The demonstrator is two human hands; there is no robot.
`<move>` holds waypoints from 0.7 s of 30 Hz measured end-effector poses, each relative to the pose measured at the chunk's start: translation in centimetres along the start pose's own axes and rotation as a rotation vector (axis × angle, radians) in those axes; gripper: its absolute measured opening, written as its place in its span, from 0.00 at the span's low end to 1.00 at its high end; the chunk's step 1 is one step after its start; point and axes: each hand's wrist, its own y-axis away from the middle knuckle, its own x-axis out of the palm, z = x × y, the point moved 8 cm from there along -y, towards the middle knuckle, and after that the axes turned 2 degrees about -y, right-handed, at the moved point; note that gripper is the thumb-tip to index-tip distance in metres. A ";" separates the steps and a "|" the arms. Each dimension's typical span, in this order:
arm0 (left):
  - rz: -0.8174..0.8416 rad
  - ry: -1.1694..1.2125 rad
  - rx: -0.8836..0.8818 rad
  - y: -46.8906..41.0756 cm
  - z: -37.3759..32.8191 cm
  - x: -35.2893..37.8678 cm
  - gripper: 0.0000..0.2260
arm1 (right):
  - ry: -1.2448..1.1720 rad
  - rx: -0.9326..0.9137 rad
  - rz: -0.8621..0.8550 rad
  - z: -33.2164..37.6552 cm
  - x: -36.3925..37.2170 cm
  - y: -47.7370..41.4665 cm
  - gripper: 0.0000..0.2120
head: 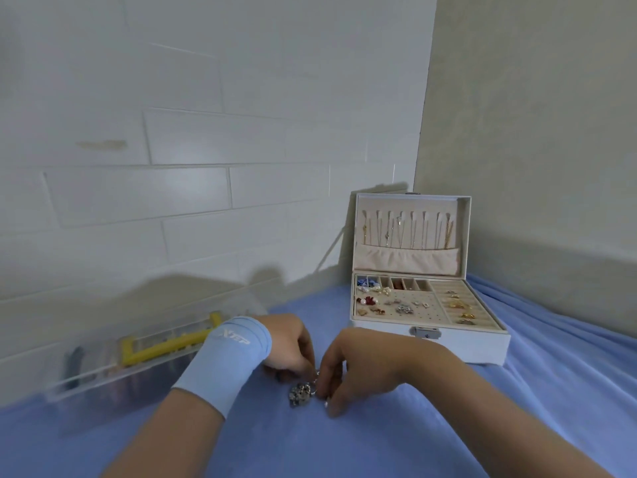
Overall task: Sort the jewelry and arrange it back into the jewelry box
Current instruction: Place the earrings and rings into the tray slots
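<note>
Two hands (pixel 291 345) (pixel 351 369) on silver jewelry cluster (pixel 302 392)

At lower centre of the frame, the left hand (pixel 289 343) and right hand (pixel 355 363) meet at a jewelry cluster (pixel 301 393) lying on the cloth (pixel 310 443). The jewelry box (pixel 379 343) stands open at right of centre, behind the hands, with necklaces (pixel 406 232) hanging in its upright lid (pixel 410 260) and earrings (pixel 382 303) in the tray below. A plastic case (pixel 113 377) sits at lower left, against the wall (pixel 206 132).

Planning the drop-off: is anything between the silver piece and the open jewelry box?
Nothing visible does. Only blue cloth lies between the silver jewelry piece and the jewelry box, whose lid stands open.
</note>
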 end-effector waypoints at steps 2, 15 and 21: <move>0.008 -0.014 -0.008 -0.2 -0.3 0.2 0.06 | -0.006 0.005 -0.031 -0.3 -0.2 0.1 0.08; -0.001 -0.047 0.016 -0.4 -1.2 0.8 0.11 | -0.166 -0.004 -0.126 -2.2 -2.6 0.7 0.10; -0.034 0.050 0.090 0.3 -1.8 -0.5 0.04 | -0.241 -0.008 -0.125 -2.6 -3.2 1.0 0.10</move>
